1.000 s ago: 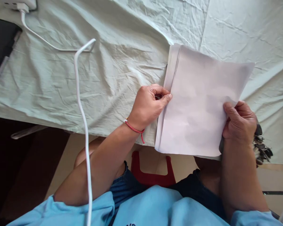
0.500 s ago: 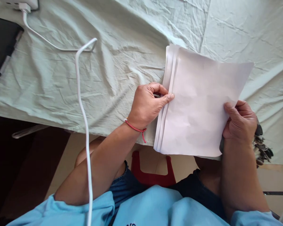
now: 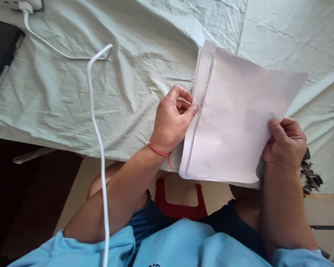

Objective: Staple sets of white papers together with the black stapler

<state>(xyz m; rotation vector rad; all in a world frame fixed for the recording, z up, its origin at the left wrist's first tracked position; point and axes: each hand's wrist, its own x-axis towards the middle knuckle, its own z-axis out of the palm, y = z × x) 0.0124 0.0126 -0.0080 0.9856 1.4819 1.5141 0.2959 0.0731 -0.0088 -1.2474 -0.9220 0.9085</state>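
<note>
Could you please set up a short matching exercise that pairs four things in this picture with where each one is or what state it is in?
Things:
1. stack of paper
2. white cable
3. red bracelet
4. black device

Places or states:
A. on the left wrist
B. at the far left edge of the cloth
C. held between left hand and right hand
D. trailing over the cloth's near edge

Pairs: 1-C, 2-D, 3-A, 4-B

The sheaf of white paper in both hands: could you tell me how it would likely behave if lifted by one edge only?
The sheaf of white paper looks thin and would probably droop, since it needs the left hand and right hand at opposite edges. Its sheets already sit offset along the left edge, so they may well slide apart. It seems light, held by fingertips alone.
</note>
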